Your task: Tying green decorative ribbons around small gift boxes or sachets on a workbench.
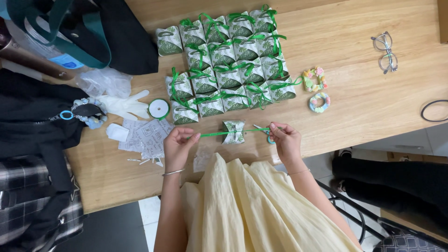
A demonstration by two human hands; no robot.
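Note:
A small green-and-white gift box (233, 132) lies on the wooden table (354, 102) near its front edge. A thin green ribbon (214, 134) runs across the box and is stretched taut to both sides. My left hand (178, 144) pinches the ribbon's left end. My right hand (284, 140) pinches the right end, and small scissors (265, 131) lie just under its fingers. Beyond the box stand several finished boxes (228, 65), each tied with green ribbon, in close rows.
A ribbon spool (158, 108), a white glove (123, 106), flat unfolded box sheets (147, 135) and a clear bag (105, 81) lie at left. Two colourful bead bracelets (316, 88), glasses (385, 52) and a black ring (434, 111) lie at right. Dark bags (70, 32) crowd the left edge.

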